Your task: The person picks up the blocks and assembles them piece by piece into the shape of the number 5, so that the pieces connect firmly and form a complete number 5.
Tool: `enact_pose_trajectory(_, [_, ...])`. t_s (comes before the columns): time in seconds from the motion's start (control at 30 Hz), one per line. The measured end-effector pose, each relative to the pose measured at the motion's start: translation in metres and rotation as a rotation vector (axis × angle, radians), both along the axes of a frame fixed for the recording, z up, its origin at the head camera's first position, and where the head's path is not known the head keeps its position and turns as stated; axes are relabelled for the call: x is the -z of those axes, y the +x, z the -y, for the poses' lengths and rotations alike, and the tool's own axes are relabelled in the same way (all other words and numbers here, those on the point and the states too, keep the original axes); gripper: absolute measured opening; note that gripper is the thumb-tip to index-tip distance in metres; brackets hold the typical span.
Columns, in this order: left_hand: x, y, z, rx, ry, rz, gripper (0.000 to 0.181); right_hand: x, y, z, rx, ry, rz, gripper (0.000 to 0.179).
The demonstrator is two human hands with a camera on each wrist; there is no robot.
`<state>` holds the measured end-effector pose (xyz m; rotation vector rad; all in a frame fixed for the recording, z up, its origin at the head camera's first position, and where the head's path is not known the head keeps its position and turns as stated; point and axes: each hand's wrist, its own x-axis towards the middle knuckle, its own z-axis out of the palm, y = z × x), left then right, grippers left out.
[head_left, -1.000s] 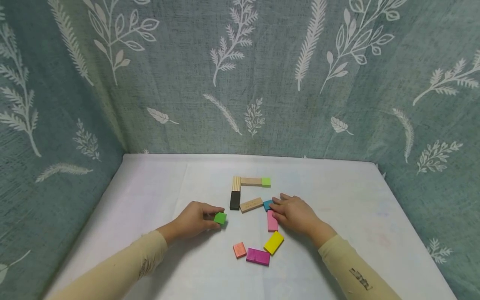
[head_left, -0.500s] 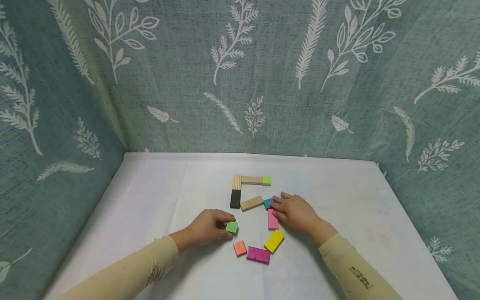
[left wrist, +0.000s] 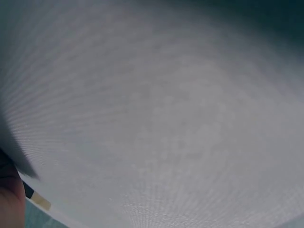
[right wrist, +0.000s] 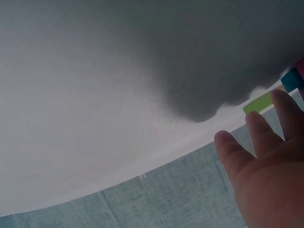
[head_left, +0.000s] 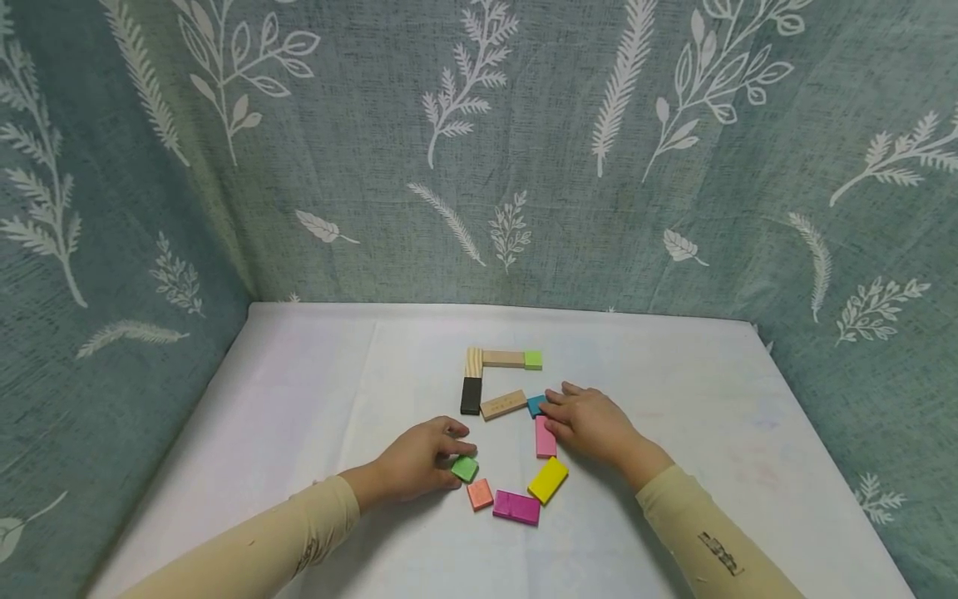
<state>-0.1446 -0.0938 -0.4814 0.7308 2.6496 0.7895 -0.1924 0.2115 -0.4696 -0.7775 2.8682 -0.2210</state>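
The green block [head_left: 465, 468] lies at the fingertips of my left hand [head_left: 419, 459], its thumb and index finger at opposite edges of it. Just below it is a coral block [head_left: 480, 495], near a magenta block [head_left: 516, 507]. My right hand [head_left: 593, 424] rests with extended fingers at the blue block [head_left: 536, 405] and the pink block [head_left: 545, 438], covering part of both. In the right wrist view several fingers of the right hand [right wrist: 266, 166] are spread. The left wrist view shows only an edge of the left hand [left wrist: 10, 199].
A yellow block [head_left: 549, 480] lies between the pink and magenta ones. Farther back, a tan block [head_left: 504, 405], a black block [head_left: 471, 396], a striped wooden block [head_left: 474, 363], a light brown block [head_left: 504, 358] and a lime block [head_left: 532, 360] continue the line on the white cloth [head_left: 314, 366].
My left hand has carried the green block right and down towards the coral block, and the block has turned to lie near it. My right hand has stayed in place.
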Motion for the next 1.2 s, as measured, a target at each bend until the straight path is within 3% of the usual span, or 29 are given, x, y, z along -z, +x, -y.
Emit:
enact_pose_trajectory(0.3, [-0.006, -0.001, 0.007, -0.022, 0.030, 0.074, 0.067, 0.000, -0.002, 0.003, -0.014, 0.011, -0.028, 0.044])
enact_pose_trajectory(0.43, [-0.009, 0.001, 0.017, -0.060, 0.079, 0.048, 0.066, -0.002, -0.002, 0.005, -0.001, 0.000, -0.020, 0.044])
enact_pose_trajectory(0.7, [-0.012, 0.004, 0.035, -0.199, 0.182, -0.033, 0.051, -0.006, -0.004, 0.008, 0.031, 0.009, -0.020, 0.042])
enact_pose_trajectory(0.87, [-0.012, 0.004, 0.039, -0.270, 0.210, -0.079, 0.047, -0.006, -0.005, 0.010, 0.012, 0.012, -0.038, 0.041])
enact_pose_trajectory(1.2, [-0.013, 0.001, 0.043, -0.314, 0.222, -0.073, 0.047, -0.007, -0.001, 0.011, -0.026, 0.035, -0.101, 0.038])
